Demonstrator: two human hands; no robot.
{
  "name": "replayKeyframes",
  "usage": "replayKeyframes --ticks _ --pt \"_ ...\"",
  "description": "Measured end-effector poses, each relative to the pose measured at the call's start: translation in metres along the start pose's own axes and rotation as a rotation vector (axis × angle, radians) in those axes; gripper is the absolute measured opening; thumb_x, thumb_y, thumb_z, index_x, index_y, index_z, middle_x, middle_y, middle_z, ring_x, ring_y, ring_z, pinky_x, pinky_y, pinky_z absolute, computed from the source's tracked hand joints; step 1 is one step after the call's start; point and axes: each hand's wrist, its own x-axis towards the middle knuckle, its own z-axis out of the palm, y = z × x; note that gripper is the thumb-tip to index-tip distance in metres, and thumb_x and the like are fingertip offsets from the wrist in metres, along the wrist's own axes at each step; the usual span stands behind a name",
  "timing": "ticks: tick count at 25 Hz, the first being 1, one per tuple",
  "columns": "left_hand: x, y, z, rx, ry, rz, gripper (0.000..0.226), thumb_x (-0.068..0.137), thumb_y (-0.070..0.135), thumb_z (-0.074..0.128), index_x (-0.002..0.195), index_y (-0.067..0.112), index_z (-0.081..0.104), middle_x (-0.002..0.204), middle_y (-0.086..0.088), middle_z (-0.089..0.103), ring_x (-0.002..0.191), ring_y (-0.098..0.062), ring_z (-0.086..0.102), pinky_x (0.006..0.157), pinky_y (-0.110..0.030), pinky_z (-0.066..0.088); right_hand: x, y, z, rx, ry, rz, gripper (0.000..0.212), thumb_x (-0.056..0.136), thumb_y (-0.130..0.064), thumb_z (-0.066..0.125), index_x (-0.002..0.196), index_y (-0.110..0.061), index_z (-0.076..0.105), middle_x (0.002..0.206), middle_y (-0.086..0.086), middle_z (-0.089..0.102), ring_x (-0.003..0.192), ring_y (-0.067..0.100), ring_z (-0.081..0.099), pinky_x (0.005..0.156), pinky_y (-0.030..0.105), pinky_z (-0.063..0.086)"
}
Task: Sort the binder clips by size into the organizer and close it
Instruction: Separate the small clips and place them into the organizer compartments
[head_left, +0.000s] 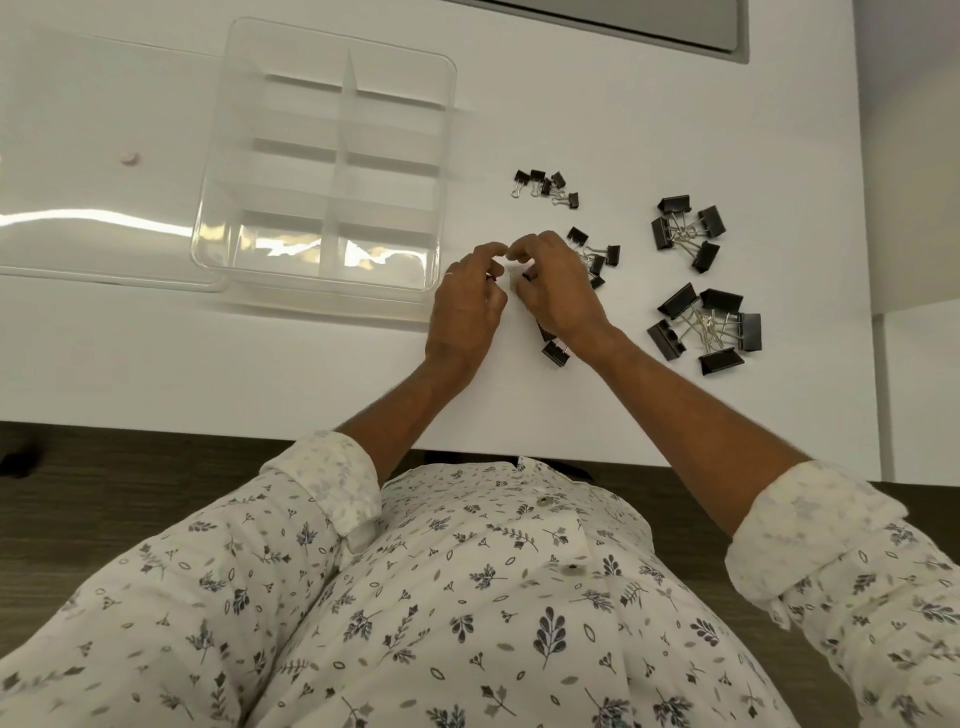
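You sit at a white table over a dark wood floor. The organizer lies open just left of your hands, and the clips lie in heaps to the right. Your left hand and right hand meet with fingers curled; whether they grip anything cannot be told.

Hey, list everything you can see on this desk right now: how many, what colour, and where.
organizer: one, clear, open, left half of the table
lid: one, clear, lying flat to the left of the organizer
binder clips: four piles plus strays under the right wrist, black, right of the organizer
small round thing: one, pink, within the lid's outline
table: one, white
left hand: fingers curled, between organizer and clips
right hand: fingers curled, fingertips near the left's
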Motion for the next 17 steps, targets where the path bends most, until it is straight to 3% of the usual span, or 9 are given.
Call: replayKeyframes --ticks 3,7,10,13,17 --pt "-0.001 0.009 -0.002 -0.117 0.020 -0.032 0.042 0.092 0.001 0.055 0.128 0.022 0.061 0.106 0.005 0.068 0.094 -0.011 0.064 0.085 -0.035 0.059 0.003 -0.006 -0.013 0.311 0.060 0.247 0.022 0.093 -0.008 0.063 0.113 -0.009 0.070 0.103 0.004 0.073 0.088 0.011 0.068 0.086 0.026 0.057" --pt "-0.007 0.041 -0.017 -0.358 0.096 -0.043 0.039 0.087 -0.002 0.064 0.122 0.014 0.065 0.102 0.001 0.073 0.084 -0.009 0.068 0.079 -0.019 0.058 0.005 -0.025 -0.041 1.118 0.030 0.621 0.020 0.097 0.004 0.055 0.113 0.003 0.066 0.096 0.012 0.070 0.089 0.018 0.067 0.088 0.026 0.059" --pt "-0.007 0.050 -0.046 -0.583 0.147 -0.138 0.038 0.087 -0.003 0.066 0.120 0.015 0.065 0.108 -0.004 0.075 0.090 -0.020 0.071 0.088 -0.030 0.060 0.004 -0.041 -0.051 1.486 -0.003 0.762 0.025 0.098 0.004 0.045 0.113 0.008 0.064 0.092 0.016 0.065 0.082 0.021 0.065 0.084 0.028 0.060" --pt "-0.002 0.042 -0.080 -0.806 0.215 -0.284 0.032 0.091 -0.006 0.064 0.119 0.010 0.066 0.108 -0.009 0.075 0.091 -0.015 0.071 0.089 -0.033 0.061 0.003 -0.066 -0.048 1.574 -0.113 0.809 0.025 0.101 -0.005 0.043 0.109 0.008 0.063 0.100 0.021 0.066 0.092 0.027 0.068 0.085 0.032 0.062" --pt "0.003 0.024 -0.113 -0.744 0.301 -0.323 0.032 0.089 -0.004 0.064 0.120 0.005 0.066 0.108 -0.009 0.075 0.094 -0.014 0.072 0.092 -0.036 0.062 0.007 -0.103 -0.041 1.530 -0.252 0.771 0.027 0.104 -0.014 0.047 0.111 0.006 0.062 0.113 0.025 0.070 0.112 0.040 0.068 0.100 0.040 0.057"
